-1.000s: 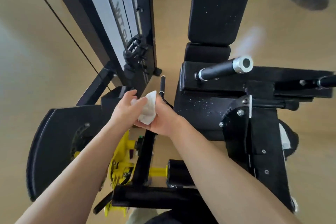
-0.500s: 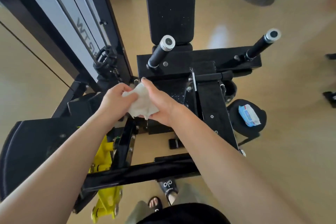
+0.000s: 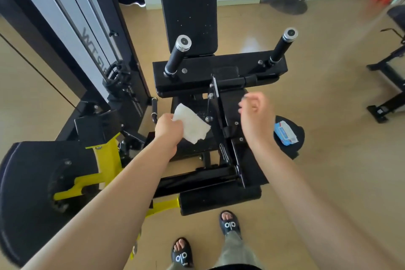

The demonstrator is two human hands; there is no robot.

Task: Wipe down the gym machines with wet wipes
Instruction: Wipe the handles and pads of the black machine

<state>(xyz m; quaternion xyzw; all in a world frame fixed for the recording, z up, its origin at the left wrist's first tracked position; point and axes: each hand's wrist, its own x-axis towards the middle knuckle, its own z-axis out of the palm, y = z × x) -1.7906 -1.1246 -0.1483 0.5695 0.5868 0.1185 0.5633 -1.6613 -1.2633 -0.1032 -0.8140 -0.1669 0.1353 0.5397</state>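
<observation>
Seen from the head camera, the left hand point(image 3: 168, 128) gripped a white wet wipe point(image 3: 191, 124) above the seat of a black gym machine point(image 3: 219, 68). The right hand point(image 3: 256, 114), fingers loosely curled and blurred, held nothing. A pack of wipes point(image 3: 285, 130) lay on a round black pad point(image 3: 295, 138) just beside the machine.

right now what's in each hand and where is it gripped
The left hand pinches the white wet wipe at its left edge, the rest hanging free. The right hand holds nothing.
</observation>
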